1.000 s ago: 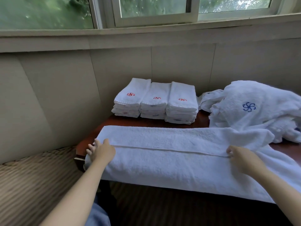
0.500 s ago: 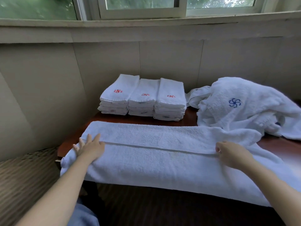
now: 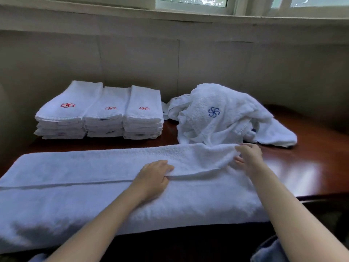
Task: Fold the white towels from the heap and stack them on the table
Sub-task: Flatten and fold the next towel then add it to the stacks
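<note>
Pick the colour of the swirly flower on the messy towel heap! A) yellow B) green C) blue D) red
C: the heap on the right shows a blue pinwheel mark, while the three folded stacks on the left carry red ones.

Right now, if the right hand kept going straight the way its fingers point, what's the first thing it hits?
Most likely the heap of unfolded white towels, directly beyond the right hand, which grips the end of the spread towel. The gap between fingertips and heap looks small, though depth is hard to judge from this view.
</note>
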`<state>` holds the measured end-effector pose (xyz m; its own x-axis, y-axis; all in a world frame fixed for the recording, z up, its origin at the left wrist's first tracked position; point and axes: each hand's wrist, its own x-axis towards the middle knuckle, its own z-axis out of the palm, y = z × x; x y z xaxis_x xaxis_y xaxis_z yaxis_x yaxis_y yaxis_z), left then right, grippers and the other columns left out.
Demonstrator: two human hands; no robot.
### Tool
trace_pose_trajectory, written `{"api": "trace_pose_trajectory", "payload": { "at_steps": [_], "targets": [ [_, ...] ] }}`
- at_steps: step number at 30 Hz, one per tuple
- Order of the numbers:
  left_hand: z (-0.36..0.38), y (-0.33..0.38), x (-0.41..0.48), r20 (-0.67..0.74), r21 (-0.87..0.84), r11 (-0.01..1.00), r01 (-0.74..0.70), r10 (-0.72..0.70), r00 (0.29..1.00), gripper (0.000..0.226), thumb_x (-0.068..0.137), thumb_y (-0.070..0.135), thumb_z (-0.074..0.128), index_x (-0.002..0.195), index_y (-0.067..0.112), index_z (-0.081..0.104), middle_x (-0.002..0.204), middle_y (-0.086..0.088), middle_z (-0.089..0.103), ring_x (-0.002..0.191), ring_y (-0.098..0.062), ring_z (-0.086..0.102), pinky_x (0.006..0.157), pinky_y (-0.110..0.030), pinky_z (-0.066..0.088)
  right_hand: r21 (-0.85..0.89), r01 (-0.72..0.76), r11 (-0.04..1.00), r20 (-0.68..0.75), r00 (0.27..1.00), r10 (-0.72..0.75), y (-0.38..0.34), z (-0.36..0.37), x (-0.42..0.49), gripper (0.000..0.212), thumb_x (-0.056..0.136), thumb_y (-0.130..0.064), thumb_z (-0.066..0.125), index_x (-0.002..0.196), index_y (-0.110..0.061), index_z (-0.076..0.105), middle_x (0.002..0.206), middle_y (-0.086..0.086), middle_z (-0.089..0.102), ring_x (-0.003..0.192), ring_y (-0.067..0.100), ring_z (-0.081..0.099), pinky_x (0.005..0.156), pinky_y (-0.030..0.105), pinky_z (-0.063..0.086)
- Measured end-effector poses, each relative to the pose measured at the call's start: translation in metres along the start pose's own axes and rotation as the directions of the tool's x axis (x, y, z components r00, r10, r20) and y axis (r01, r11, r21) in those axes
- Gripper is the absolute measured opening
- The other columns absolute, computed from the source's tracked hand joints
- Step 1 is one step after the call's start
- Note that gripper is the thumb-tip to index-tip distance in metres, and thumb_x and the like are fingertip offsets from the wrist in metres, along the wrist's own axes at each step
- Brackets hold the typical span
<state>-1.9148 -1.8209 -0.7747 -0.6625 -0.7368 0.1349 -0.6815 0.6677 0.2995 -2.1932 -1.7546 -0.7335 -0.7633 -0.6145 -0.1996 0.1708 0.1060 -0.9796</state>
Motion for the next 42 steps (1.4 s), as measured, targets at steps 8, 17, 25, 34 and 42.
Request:
{"api": "trace_pose_trajectory", "payload": {
  "at_steps": [8,17,25,34,42],
  "targets": [
    [0.017,0.04,0.032,-0.096,0.059,0.992,-0.11,0.115,0.989,0.057,0.088,0.018,0.046,0.143,0.026,0.038,0.143,0.006,0.039,0.128,-0.016,0.04,0.101,-0.03,0.034,0.13,-0.225,0.966,0.194,0.961,0.198,0.005,-0.002,0.011,0.003,0.092,-0.009,0.05,0.092,-0.007,0.051,0.073,0.012,0.057,0.059,0.023,0.058,0.053,0.031,0.052],
    [0.036,0.076,0.059,-0.408,-0.062,0.988,-0.144,0.106,0.907,0.02,0.097,0.02,0.046,0.104,0.014,0.064,0.081,-0.003,0.065,0.072,-0.03,0.061,0.06,-0.037,0.048,0.076,-0.276,0.958,0.195,0.947,0.257,0.007,-0.002,0.038,0.028,0.089,-0.036,0.061,0.077,-0.017,0.044,0.063,0.0,0.031,0.032,0.006,0.022,0.032,0.014,0.016],
    [0.033,0.076,0.058,-0.317,-0.057,0.984,-0.171,0.144,0.937,0.065,0.082,0.062,0.014,0.074,0.017,0.059,0.067,0.003,0.058,0.063,-0.024,0.056,0.054,-0.028,0.039,0.135,0.017,0.991,0.027,0.999,-0.021,-0.03,-0.003,0.034,0.016,0.087,-0.007,0.055,0.097,0.004,0.058,0.08,0.008,0.051,0.075,0.023,0.05,0.069,0.034,0.042],
    [0.041,0.055,0.069,-0.097,0.028,0.991,0.135,-0.131,0.987,0.065,0.093,0.05,0.041,0.15,0.027,0.022,0.159,-0.006,0.016,0.145,-0.023,0.018,0.113,-0.046,0.021,-0.616,-0.069,0.785,0.042,0.992,0.12,-0.007,-0.047,0.034,0.019,0.074,0.01,0.05,0.079,-0.007,0.044,0.076,0.008,0.039,0.069,0.022,0.036,0.063,0.03,0.033],
    [0.043,0.047,0.065,0.136,0.154,0.981,0.118,-0.14,0.981,0.074,0.088,0.072,0.016,0.151,0.038,-0.006,0.159,-0.006,-0.017,0.147,-0.023,-0.013,0.116,-0.051,-0.005,-0.758,0.017,0.652,0.093,0.992,0.082,-0.007,-0.06,0.031,0.011,0.082,0.002,0.061,0.091,-0.004,0.061,0.089,0.012,0.053,0.077,0.023,0.048,0.062,0.027,0.036]
  ]
}}
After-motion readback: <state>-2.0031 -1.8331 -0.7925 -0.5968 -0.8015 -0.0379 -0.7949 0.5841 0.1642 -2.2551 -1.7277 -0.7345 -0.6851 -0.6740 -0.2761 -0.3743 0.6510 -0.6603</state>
